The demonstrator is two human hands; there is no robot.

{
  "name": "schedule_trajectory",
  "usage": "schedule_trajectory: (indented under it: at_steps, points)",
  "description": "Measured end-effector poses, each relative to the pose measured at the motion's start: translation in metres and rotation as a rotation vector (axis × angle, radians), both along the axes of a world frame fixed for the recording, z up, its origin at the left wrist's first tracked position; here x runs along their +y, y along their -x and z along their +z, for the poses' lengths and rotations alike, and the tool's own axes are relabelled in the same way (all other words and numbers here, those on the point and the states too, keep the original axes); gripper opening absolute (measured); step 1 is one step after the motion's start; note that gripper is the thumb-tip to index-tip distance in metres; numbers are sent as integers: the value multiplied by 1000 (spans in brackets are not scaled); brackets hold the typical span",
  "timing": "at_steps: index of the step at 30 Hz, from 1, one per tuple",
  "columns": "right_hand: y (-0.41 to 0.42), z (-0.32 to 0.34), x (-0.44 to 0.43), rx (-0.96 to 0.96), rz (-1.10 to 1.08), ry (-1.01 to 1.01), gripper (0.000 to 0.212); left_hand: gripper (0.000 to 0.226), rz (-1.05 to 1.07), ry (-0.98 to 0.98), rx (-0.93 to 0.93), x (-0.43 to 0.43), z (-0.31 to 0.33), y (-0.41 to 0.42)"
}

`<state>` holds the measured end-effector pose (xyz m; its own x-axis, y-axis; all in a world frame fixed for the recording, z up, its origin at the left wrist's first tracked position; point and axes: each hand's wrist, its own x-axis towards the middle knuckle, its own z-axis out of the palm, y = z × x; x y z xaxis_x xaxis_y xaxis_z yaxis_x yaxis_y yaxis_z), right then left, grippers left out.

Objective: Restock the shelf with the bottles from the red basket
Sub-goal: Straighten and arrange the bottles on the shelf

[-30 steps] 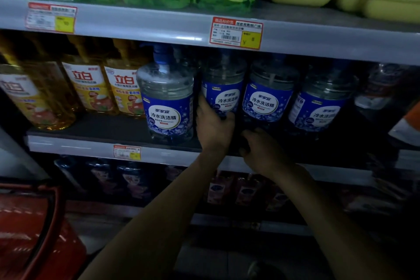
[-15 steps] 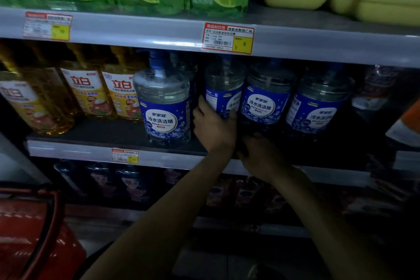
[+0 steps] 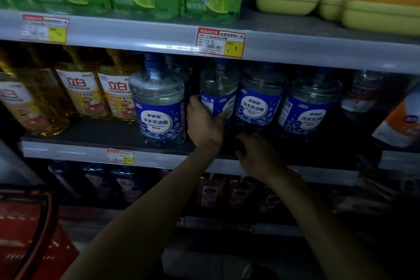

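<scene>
Held bottle (image 3: 217,95): clear ribbed plastic, glossy blue label, set back from the shelf (image 3: 68,151) front edge.
Left hand (image 3: 205,124): fingers wrapped round it.
Right hand (image 3: 259,157): grip cannot be told, shadowed.
Red basket (image 3: 29,234): lower left.

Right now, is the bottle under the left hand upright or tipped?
Upright: the bottle stands straight beside its neighbours, the left hand gripping its label.

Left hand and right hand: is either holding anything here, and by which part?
The left hand grips a blue-label bottle on the shelf, low on its label band. The right hand sits at the shelf edge below; its hold cannot be told.
</scene>
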<state>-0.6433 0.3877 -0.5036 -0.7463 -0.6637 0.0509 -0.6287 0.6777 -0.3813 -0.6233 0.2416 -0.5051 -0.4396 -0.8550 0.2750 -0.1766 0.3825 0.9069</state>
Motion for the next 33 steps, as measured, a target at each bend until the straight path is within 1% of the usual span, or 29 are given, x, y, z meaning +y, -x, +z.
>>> schedule_trajectory:
  at_steps: [4, 10, 13, 18, 25, 28, 31, 33]
  points:
    - [-2, 12, -6, -94, -79, 190, 33, 78, 0, 8, 22, 11, -2, -13]
    - [1, 27, -14, -357, -245, 530, 45, 75, -85, -2, 76, 24, -5, -36]
    - [4, 28, -14, -485, -256, 677, 53, 75, -141, 14, 88, 27, -10, -43]
    - [-1, 26, -3, -576, -288, 797, 65, 75, -307, -45, 98, 20, -9, -47]
    - [-9, 22, 8, -474, -454, 822, 80, 79, -482, -81, 91, 21, -2, -41]
    - [-9, 23, 15, -450, -509, 846, 78, 79, -555, -109, 121, 26, -1, -35]
    - [-8, 20, 21, -461, -578, 934, 81, 72, -609, -149, 166, 33, -5, -28]
    - [-11, 19, 25, -430, -605, 966, 75, 70, -662, -167, 194, 38, -8, -24]
